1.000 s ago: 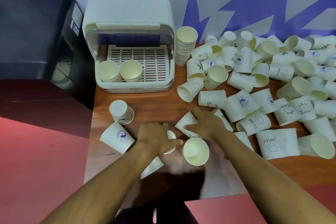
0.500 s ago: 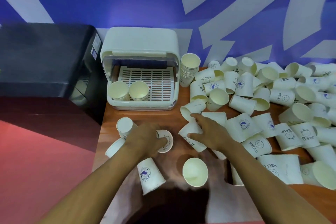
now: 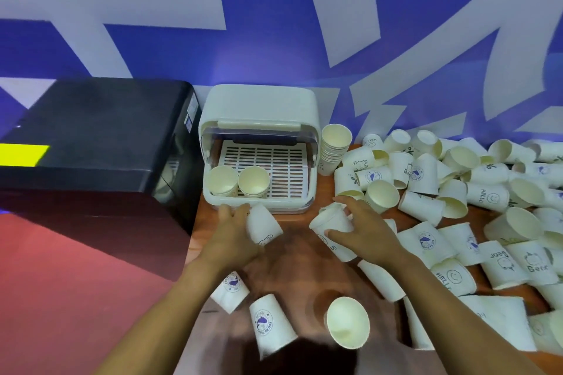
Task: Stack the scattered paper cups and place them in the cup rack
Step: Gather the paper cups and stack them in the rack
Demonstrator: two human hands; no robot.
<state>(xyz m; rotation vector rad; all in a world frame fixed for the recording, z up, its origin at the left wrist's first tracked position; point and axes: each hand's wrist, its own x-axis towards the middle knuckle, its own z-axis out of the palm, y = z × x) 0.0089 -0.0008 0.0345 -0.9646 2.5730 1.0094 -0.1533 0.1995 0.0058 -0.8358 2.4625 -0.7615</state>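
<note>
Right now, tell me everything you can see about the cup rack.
The cup rack is a cream plastic box with rounded corners, its clear front flap raised. Inside lies a white slotted tray, with two upright cup stacks at its front left. It sits at the wooden table's back left, beside a black machine. Neither hand touches it.
</note>
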